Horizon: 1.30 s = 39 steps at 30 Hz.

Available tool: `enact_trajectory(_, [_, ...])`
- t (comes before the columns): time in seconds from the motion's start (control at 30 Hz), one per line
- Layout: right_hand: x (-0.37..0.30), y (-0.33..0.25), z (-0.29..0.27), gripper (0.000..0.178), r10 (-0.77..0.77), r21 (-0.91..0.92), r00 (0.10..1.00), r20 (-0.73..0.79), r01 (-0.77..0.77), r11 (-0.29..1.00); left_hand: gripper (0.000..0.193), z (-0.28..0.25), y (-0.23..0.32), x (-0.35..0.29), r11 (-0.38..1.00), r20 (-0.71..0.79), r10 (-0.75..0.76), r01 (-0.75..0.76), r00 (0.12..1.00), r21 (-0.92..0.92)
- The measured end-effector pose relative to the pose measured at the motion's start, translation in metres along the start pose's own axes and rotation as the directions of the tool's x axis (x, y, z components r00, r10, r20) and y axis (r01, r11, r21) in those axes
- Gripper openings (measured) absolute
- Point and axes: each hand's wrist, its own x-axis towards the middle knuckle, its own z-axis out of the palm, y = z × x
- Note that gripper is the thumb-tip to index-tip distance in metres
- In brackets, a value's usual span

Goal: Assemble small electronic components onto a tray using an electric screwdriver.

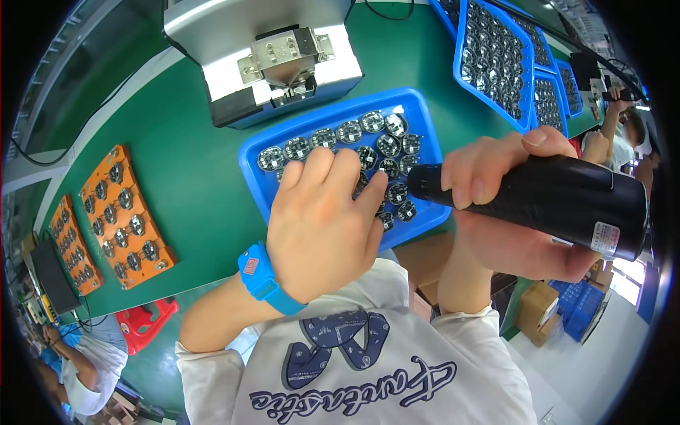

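Note:
My left hand [322, 219], with a blue wrist strap [265, 280], is over a blue tray [258, 188] of round black-and-silver circuit parts [349, 132]. Its fingers curl down among the parts, thumb toward the index finger; the tips are hidden, so what they hold does not show. My right hand [510, 212] is wrapped round a black electric screwdriver [559, 202], raised above the tray's right side. The tool lies nearly level, its narrow end toward the tray and its thick end to the right.
A metal machine [283, 71] stands just beyond the tray. Orange fixture boards [127, 219] with round parts lie on the green table [191, 149] at left. More filled blue trays [496, 60] are stacked at far right. Other people sit at both sides; a red stool [146, 324] is lower left.

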Motion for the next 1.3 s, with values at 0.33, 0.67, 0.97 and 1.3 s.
enact_trajectory(0.33, [0.0, 0.006, 0.0, 0.104, 0.013, 0.03, 1.0, 0.022, -0.013, 0.999, 0.04, 0.004, -0.001, 0.003, 1.0, 0.026, -0.003, 0.003, 1.0, -0.001])
enact_trajectory(0.67, [0.004, 0.007, 0.0, 0.102, 0.002, -0.129, 0.987, 0.163, 0.019, 0.991, 0.031, 0.009, 0.003, 0.007, 0.999, -0.028, 0.024, -0.023, 0.999, 0.028])
enact_trajectory(0.97, [-0.003, 0.01, 0.007, 0.101, 0.007, -0.164, 0.993, 0.122, 0.013, 0.986, 0.023, 0.014, 0.004, 0.009, 0.996, -0.03, 0.038, -0.036, 0.999, 0.077])
enact_trajectory(1.3, [0.057, -0.032, 0.022, 0.105, -0.069, -0.006, 0.977, 0.204, 0.072, 0.997, 0.043, 0.016, 0.005, 0.007, 0.992, -0.04, 0.086, -0.082, 0.996, 0.093])
